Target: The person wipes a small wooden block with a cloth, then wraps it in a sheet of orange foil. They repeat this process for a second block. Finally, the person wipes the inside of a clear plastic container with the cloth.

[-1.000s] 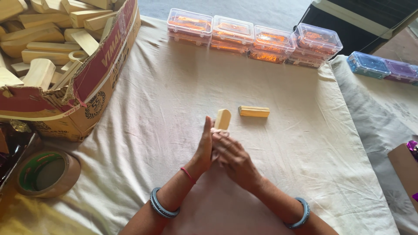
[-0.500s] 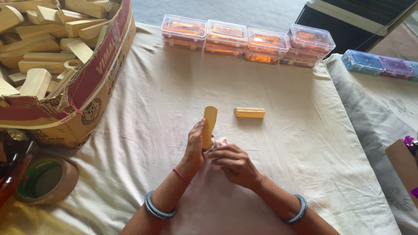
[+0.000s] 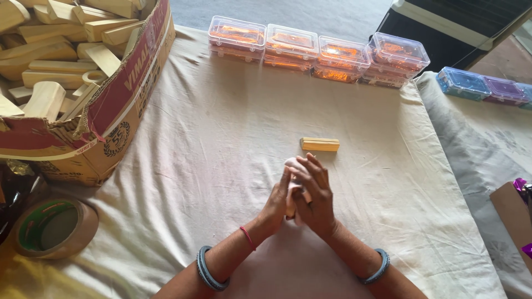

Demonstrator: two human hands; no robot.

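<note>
Wooden block (image 3: pixel 290 206) mostly hidden between my hands, left hand (image 3: pixel 276 206) and right hand (image 3: pixel 311 195) pressed together around it; second block (image 3: pixel 320 144) just beyond on cloth (image 3: pixel 221 138).

Both hands (image 3: pixel 302 194) clasped around pale object (image 3: pixel 292 164)

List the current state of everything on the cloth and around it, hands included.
Left hand: pressed against the right, clasping a small piece.
Right hand: wrapped over that piece, mostly hiding it.
Wooden block: lying flat on the cloth, untouched.
Cardboard box: open, full of wooden pieces.
Plastic boxes: lids shut, in a row.
Tape roll: lying flat.
</note>
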